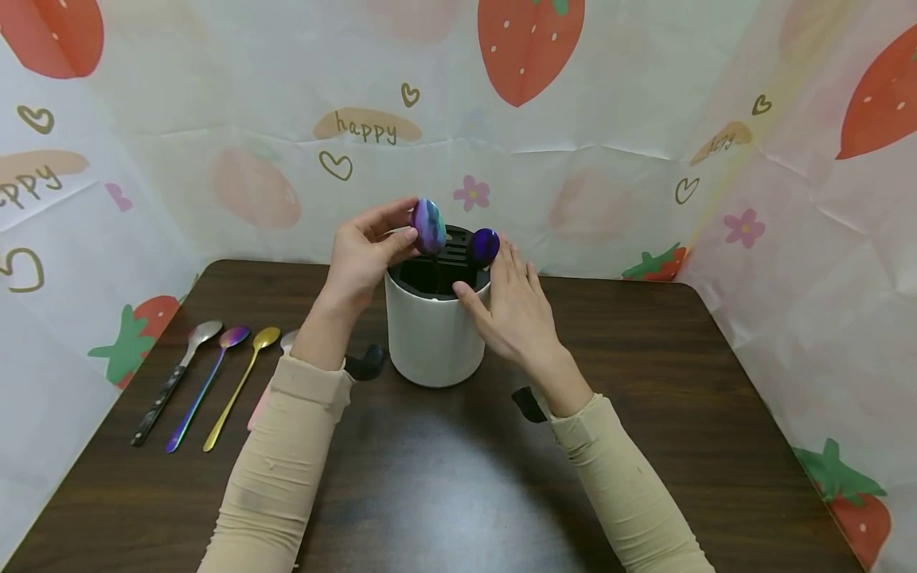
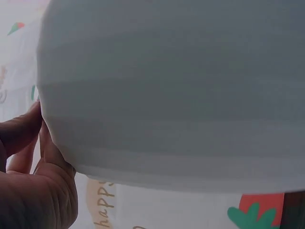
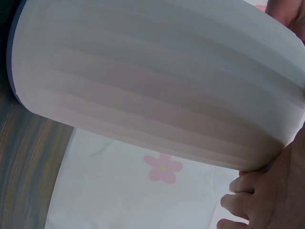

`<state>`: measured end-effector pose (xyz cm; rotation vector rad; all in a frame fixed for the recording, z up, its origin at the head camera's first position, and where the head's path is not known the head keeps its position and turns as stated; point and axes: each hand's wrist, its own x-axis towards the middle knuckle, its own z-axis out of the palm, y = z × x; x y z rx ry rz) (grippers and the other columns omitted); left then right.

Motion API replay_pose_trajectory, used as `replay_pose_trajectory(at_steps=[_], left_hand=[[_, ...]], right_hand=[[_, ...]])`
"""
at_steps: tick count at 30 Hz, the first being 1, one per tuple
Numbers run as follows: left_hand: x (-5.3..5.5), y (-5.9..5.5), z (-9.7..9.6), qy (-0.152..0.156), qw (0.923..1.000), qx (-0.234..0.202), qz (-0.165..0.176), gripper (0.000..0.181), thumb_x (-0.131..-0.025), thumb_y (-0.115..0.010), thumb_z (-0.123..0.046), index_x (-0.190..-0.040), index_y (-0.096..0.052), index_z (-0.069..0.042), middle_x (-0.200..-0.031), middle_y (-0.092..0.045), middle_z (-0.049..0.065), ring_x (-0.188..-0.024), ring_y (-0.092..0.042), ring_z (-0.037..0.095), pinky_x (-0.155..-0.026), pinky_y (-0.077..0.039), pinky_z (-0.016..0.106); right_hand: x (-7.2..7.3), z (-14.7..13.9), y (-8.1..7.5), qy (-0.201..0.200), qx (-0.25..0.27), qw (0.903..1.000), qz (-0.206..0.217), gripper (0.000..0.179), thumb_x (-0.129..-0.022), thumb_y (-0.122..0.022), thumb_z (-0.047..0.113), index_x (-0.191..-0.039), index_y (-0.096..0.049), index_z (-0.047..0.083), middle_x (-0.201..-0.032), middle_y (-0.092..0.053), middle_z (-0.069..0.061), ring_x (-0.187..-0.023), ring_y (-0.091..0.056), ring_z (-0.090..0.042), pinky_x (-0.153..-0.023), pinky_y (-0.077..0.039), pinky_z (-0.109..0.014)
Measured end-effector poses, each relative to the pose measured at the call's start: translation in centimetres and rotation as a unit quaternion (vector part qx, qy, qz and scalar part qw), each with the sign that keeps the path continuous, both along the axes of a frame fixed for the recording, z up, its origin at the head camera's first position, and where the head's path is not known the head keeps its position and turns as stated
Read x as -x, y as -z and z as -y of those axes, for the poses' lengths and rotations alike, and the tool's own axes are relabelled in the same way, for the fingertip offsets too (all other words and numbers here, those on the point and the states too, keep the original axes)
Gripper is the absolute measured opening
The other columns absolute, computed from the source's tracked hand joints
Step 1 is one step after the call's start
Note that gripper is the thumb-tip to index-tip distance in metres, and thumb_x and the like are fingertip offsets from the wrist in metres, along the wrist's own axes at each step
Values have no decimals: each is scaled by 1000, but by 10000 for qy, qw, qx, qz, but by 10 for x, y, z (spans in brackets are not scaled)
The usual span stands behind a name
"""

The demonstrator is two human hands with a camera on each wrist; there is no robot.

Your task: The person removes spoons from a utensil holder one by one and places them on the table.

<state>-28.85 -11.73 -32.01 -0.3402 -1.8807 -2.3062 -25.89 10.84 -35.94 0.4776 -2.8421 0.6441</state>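
A white ribbed utensil holder (image 1: 435,342) with a black slotted insert (image 1: 456,253) stands near the back of the table. My left hand (image 1: 361,259) pinches a spoon with a shiny purple-and-teal bowl (image 1: 429,226) between thumb and fingers, its bowl up and its handle down in the holder's opening. A second spoon with a dark blue-violet bowl (image 1: 483,247) stands in the holder at the right. Beside it, my right hand (image 1: 517,314) rests at the holder's right rim with fingers extended. The right wrist view shows those fingers (image 3: 243,202) by the white wall.
On the left of the dark wooden table (image 1: 645,446) lie a spoon with a black handle (image 1: 166,394), a rainbow spoon (image 1: 204,390) and a gold spoon (image 1: 239,390). A pink-handled spoon (image 1: 259,407) is partly hidden by the left arm. A strawberry-print cloth (image 1: 609,119) hangs behind.
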Motion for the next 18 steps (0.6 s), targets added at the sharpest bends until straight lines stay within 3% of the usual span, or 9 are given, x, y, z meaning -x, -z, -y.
replay_pose_trajectory(at_steps=[9, 18], left_hand=[[-6, 0, -2, 173, 9991, -387, -96, 37, -95, -70, 5, -131, -73, -6, -108, -71, 6, -91, -71, 17, -78, -63, 26], [-12, -13, 0, 60, 9965, -588, -599, 40, -96, -68, 9, -135, -69, -1, -107, -72, 3, -91, -72, 15, -80, -63, 27]], right_hand=[[1, 0, 1, 1, 12, 10000, -48, 104, -98, -17, 82, -167, 0, 6, -175, -5, -12, -161, -3, -25, -131, -3, -48], [1, 0, 1, -12, 23, 10000, -40, 104, -98, -16, 83, -167, 1, 6, -174, -5, -12, -161, -3, -25, -131, -3, -48]])
